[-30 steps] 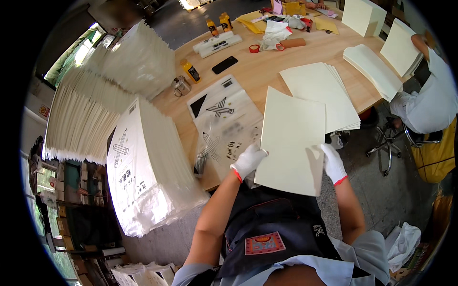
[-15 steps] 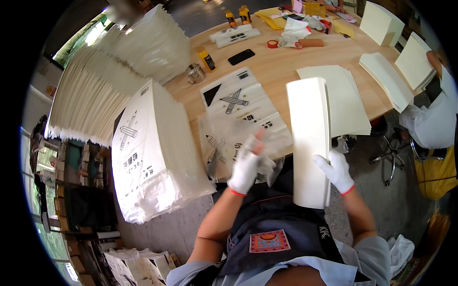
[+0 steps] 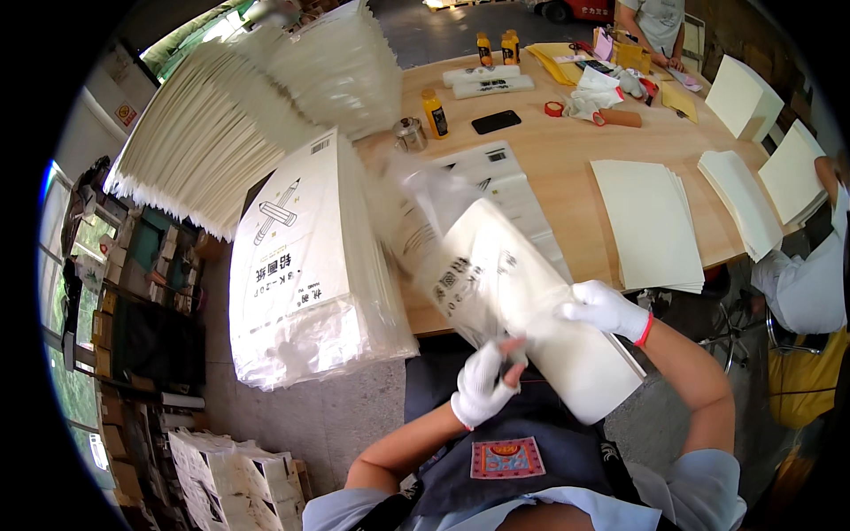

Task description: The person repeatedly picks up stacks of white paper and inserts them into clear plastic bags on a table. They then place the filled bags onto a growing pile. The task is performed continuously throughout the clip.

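Note:
My right hand (image 3: 606, 311), in a white glove, grips the right side of a bent stack of white paper (image 3: 584, 372) held aslant before me. Clear film of a printed plastic bag (image 3: 460, 279) covers the stack's far left part; the bag's far end is blurred. Bare fingertips stick out of the glove on my left hand (image 3: 487, 382), which pinches the bag's near edge beside the paper. More flat printed bags (image 3: 522, 199) lie on the table beyond. To the left stands a tall pile of printed plastic bags (image 3: 297, 239).
Behind that pile rise fanned white stacks (image 3: 186, 133). The wooden table (image 3: 567, 146) bears a metal pot (image 3: 409, 134), an orange bottle (image 3: 435, 113), a black phone (image 3: 496, 122) and paper sheets (image 3: 651, 221). One person (image 3: 655, 26) is at the far side, another (image 3: 801, 283) at right.
The paper stack has tilted from upright and moved left, so its far part is now under the bag's film. My left hand has moved down and nearer, drawing the bag up against the paper.

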A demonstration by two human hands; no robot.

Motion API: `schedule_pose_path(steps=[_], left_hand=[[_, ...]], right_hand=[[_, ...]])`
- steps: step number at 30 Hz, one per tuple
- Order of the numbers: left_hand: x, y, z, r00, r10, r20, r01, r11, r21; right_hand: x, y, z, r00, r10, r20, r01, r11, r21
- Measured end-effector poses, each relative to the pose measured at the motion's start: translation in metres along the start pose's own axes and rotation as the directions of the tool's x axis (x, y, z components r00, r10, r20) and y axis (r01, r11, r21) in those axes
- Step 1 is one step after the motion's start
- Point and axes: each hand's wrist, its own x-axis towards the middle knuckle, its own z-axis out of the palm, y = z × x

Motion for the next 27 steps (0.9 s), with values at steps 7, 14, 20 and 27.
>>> schedule_pose_path(steps=[7,14,20,27], left_hand=[[0.073,0.003,0.017,0.987,0.162,-0.016,-0.156,0.969,0.19],[0.096,0.019,0.038,0.976,-0.104,0.189,0.088,0.992,0.093],[0.075,0.007,0.064,0.934,-0.05,0.353,0.012,0.994,0.107],[0.09,-0.018,0.031,0.997,-0.067,0.039,0.059,0.983,0.175]], right_hand=[[0.046,0.006,0.039,0.96,-0.073,-0.269,0.047,0.994,-0.103],[0.109,0.039,0.069,0.749,-0.271,-0.605,-0.03,0.898,-0.439],[0.096,0.049,0.075,0.725,-0.278,-0.63,-0.167,0.817,-0.552],[0.051,0.029,0.082,0.705,-0.515,-0.487,-0.016,0.675,-0.737]])
